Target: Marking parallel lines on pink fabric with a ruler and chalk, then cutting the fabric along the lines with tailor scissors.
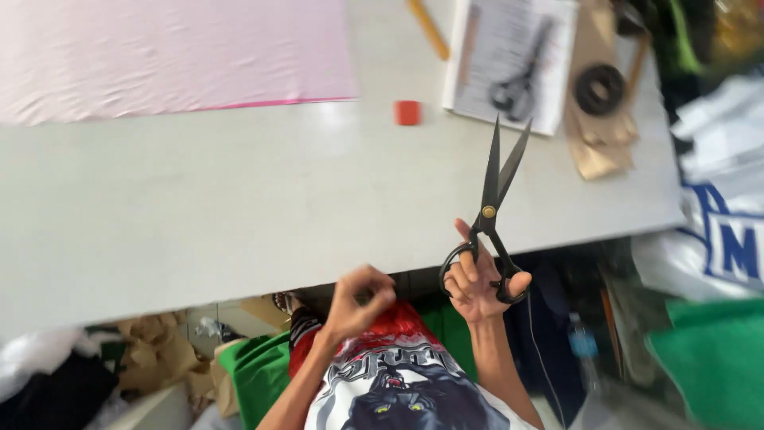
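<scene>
Black scissors (495,209) upright in right hand (477,280)

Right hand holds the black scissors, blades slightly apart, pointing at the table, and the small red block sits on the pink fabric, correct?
Not quite. In the head view the small red block sits on the bare white table, just below the pink fabric, not on it. The right hand does hold the black scissors, blades slightly apart.

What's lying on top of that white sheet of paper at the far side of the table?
A second pair of scissors lies on the paper sheet, blurred. What the paper covers cannot be seen.
</scene>
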